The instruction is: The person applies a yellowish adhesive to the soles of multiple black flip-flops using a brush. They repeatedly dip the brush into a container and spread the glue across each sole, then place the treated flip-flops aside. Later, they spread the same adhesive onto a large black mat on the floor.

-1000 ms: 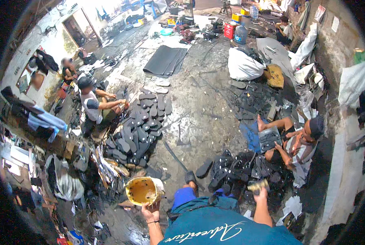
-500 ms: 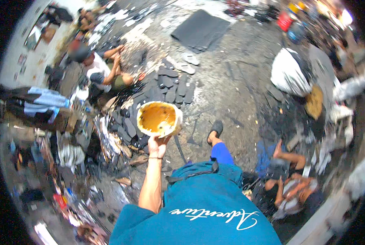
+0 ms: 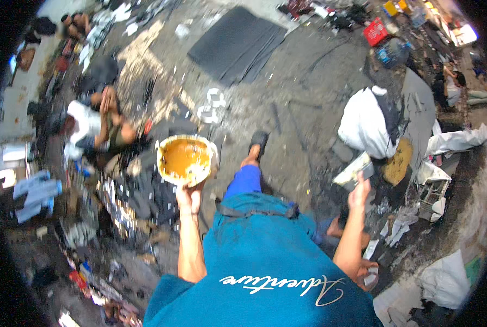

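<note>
My left hand (image 3: 189,199) grips a whitish tub (image 3: 214,158) from its near side and holds it out in front of me. Amber-brown, glossy liquid (image 3: 184,157) lies inside, with dark smears along the inner wall. Out to the right, my right hand (image 3: 359,194) is closed on a flat, pale, roughly rectangular piece (image 3: 350,171) with a grey corner; its exact kind is unclear. The two hands are well apart, and the pale piece does not touch the tub.
A seated person (image 3: 93,125) is at the left, beside dark flat pieces (image 3: 145,196). A black sheet (image 3: 235,43) lies ahead on the floor. A white sack (image 3: 363,120) and a yellowish slab (image 3: 399,163) are at the right. Behind my right arm, another person's limbs (image 3: 336,229) show.
My right hand has come into view holding the pale piece. The tub has shifted left in the picture, and the whole view has turned as I step.
</note>
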Available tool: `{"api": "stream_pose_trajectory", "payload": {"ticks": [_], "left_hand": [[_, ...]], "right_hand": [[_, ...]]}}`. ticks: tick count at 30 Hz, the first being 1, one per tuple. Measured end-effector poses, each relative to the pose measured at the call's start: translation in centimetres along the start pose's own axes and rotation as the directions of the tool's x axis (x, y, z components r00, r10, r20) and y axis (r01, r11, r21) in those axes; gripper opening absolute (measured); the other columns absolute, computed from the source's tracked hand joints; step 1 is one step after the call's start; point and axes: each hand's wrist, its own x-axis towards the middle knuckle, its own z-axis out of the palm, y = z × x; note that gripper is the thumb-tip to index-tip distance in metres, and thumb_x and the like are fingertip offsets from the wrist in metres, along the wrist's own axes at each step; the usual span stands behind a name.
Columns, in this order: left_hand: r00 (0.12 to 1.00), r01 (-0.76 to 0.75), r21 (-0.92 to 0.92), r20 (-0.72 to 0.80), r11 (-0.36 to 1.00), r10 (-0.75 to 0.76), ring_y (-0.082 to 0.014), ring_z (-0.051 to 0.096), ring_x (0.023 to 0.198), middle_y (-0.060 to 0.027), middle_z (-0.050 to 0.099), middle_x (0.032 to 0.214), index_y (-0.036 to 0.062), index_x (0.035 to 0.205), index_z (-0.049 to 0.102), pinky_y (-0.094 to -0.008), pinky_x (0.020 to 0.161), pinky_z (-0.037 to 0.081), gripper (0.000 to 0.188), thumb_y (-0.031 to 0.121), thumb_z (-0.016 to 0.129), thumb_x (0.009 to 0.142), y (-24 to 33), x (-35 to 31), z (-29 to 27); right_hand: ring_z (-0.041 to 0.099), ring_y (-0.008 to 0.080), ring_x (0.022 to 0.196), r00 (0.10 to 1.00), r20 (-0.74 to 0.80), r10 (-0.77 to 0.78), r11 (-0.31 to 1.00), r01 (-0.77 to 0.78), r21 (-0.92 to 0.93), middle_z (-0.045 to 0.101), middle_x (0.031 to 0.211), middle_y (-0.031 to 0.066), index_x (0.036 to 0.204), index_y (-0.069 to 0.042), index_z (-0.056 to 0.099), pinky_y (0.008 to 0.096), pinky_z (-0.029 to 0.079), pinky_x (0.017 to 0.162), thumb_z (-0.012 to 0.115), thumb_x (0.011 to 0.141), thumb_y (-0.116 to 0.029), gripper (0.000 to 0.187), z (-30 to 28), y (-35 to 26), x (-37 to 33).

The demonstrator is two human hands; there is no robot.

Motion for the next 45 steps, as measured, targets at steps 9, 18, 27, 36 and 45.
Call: {"api": "stream_pose_trajectory", "payload": {"ticks": [9,18,27,36,45], "left_hand": [[0.989,0.111,0.045,-0.107,0.993,-0.106,-0.0328,0.058,0.113,-0.0141,0.061,0.120,0.0013,0.123,0.052,-0.0590,0.101,0.046,0.047,0.005,0.059,0.077,-1.7,19.1,21.3],[0.996,0.084,0.085,-0.040,0.993,-0.081,-0.0254,0.064,0.099,-0.0074,0.064,0.114,0.0082,0.123,0.055,-0.0524,0.093,0.053,0.046,0.008,0.061,0.077,-10.8,38.1,40.0],[0.974,0.223,0.217,-0.091,0.950,-0.207,-0.0225,0.060,0.103,-0.0054,0.062,0.113,0.0137,0.123,0.054,-0.0392,0.074,0.055,0.047,0.008,0.064,0.077,-19.7,53.3,59.7],[0.921,0.370,0.333,-0.010,0.867,-0.389,-0.0215,0.062,0.105,-0.0072,0.063,0.117,0.0122,0.134,0.050,-0.0388,0.077,0.052,0.059,-0.004,0.057,0.078,-35.6,77.7,66.6],[0.887,0.461,0.256,-0.113,0.850,-0.448,-0.0223,0.065,0.107,-0.0042,0.044,0.148,0.0200,0.151,0.037,-0.0406,0.082,0.059,0.079,-0.010,0.056,0.081,-59.5,96.3,64.7]], "right_hand": [[0.063,0.0275,0.099,0.660,-0.337,0.672,0.719,-0.690,0.083,0.063,0.113,0.0109,0.126,-0.001,0.055,0.0435,0.050,0.086,0.067,0.090,-0.032,0.049,-2.2,12.2,1.4],[0.064,0.0296,0.099,0.584,-0.386,0.714,0.608,-0.791,-0.071,0.064,0.115,0.0163,0.125,0.002,0.057,0.0430,0.051,0.082,0.065,0.089,-0.028,0.047,7.6,3.6,30.0],[0.056,0.0265,0.113,0.994,-0.010,-0.113,0.836,0.089,-0.542,0.063,0.121,0.0174,0.126,0.006,0.056,0.0376,0.040,0.100,0.062,0.095,-0.029,0.047,37.3,-22.2,67.4],[0.059,0.0404,0.111,0.878,0.470,-0.091,0.417,0.462,-0.783,0.062,0.115,0.0252,0.124,0.004,0.053,0.0435,0.045,0.096,0.064,0.089,-0.015,0.041,61.7,-13.1,90.7],[0.049,0.0447,0.124,0.701,0.700,0.133,0.007,0.706,-0.708,0.051,0.134,0.0253,0.136,0.001,0.047,0.0483,0.039,0.105,0.066,0.083,-0.008,0.057,65.0,4.7,116.3]]}}
